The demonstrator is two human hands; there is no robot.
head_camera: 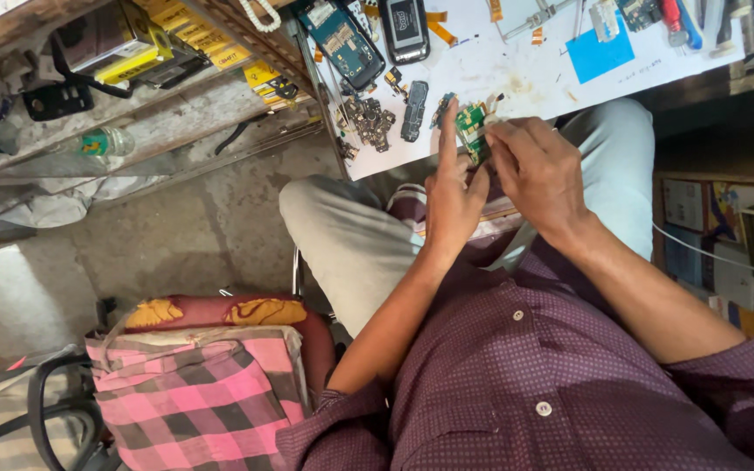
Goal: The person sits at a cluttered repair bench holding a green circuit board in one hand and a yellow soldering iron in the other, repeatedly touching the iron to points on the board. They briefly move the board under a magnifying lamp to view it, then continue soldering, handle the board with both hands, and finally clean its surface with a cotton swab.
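One small green circuit board, at the near edge of the white worktop. Two hands: left hand with index finger straight up, seemingly pinching the board; right hand curled, fingertips pressed on it. One dark opened phone beyond.

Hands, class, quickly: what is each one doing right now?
Left hand: holding the green circuit board, forefinger raised.
Right hand: closed, fingertips pinching the same board.
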